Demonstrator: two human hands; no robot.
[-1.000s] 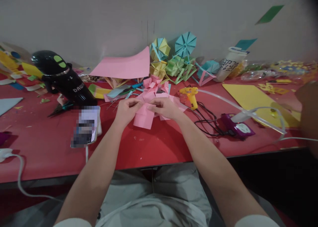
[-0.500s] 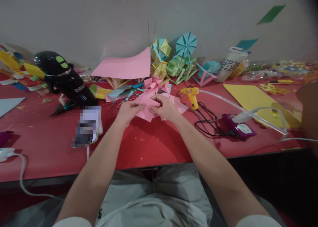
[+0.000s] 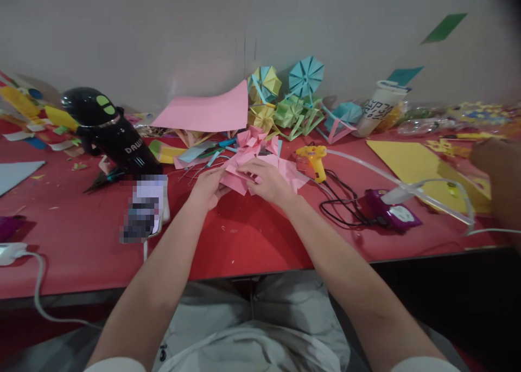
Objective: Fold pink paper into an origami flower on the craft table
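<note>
Between my two hands is a piece of pink paper [image 3: 236, 182] with a folded edge. My left hand [image 3: 210, 186] pinches its left side, thumb and fingers closed on it. My right hand [image 3: 264, 178] holds the right side, its fingers bent over the upper edge. Just behind them lies a folded pink paper shape [image 3: 254, 140], with more pink sheets [image 3: 295, 174] spread to the right, partly under my right hand. A yellow glue gun [image 3: 315, 160] rests on the red table [image 3: 244, 242] right of the pink sheets.
On the left stand a black bottle [image 3: 118, 136] and a phone [image 3: 146, 206]. Folded paper umbrellas [image 3: 306, 76] and a large pink sheet [image 3: 207, 109] line the wall. At right are a purple power socket [image 3: 393, 209], yellow paper [image 3: 423, 171] and another person's arm [image 3: 499, 171].
The pink paper between my hands is tilted and folded differently. My right fingers have shifted left along its edge, and my left hand has turned. The other person's arm at right has moved inward.
</note>
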